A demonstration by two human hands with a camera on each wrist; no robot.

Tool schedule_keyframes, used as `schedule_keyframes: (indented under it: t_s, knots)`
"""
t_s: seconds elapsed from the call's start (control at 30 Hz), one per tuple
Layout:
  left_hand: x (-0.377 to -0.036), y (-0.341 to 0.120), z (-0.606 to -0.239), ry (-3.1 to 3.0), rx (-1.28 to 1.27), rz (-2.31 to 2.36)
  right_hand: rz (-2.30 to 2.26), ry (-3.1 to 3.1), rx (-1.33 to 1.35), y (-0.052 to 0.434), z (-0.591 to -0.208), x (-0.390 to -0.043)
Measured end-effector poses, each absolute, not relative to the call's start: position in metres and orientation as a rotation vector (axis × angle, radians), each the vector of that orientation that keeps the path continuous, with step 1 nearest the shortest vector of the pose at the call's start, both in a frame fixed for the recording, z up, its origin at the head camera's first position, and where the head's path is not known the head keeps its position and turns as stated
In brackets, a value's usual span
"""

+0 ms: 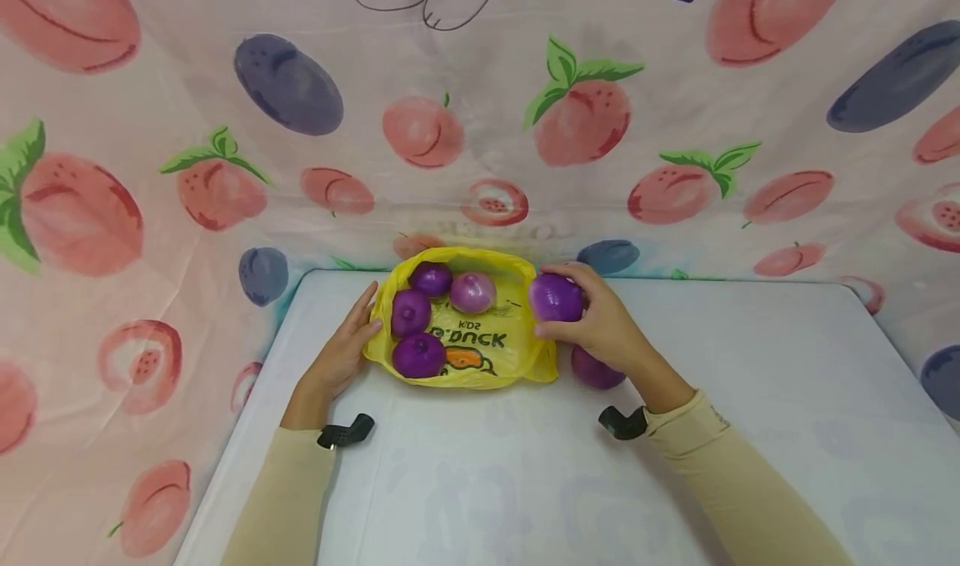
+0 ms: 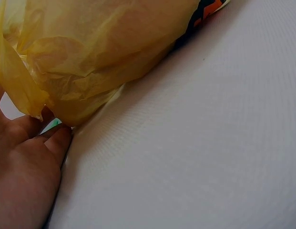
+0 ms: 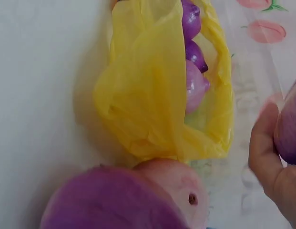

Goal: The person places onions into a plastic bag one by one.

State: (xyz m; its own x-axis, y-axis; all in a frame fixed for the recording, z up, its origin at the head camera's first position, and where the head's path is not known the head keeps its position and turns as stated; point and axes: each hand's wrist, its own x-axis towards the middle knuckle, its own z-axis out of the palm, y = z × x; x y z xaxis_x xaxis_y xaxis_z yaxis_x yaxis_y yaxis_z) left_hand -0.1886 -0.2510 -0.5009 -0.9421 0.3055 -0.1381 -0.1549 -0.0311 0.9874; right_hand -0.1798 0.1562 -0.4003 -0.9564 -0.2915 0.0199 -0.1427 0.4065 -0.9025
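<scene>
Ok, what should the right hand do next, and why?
Perhaps the right hand could bring its purple onion over the yellow bag and let go: it holds the onion beside the right rim, the mouth is open, four onions lie inside, and the left hand touches the other side.

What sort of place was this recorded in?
Probably a staged recording spot, perhaps indoors: a white table against a fruit-print cloth hung like a backdrop, plus black wrist-worn devices.
</scene>
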Motion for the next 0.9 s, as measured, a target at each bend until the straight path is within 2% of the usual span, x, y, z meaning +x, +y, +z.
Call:
schedule_keyframes:
  t_s: [0.53, 0.9]
  knots:
    - [-0.188, -0.251, -0.500, 1.934, 0.175, 2.039, -1.534, 2.523, -0.513, 0.126, -0.404, -0.175]
    - [-0.190, -0.251, -0.503, 1.935, 0.178, 2.046, -1.626, 2.493, -0.451, 0.104, -0.412, -0.175]
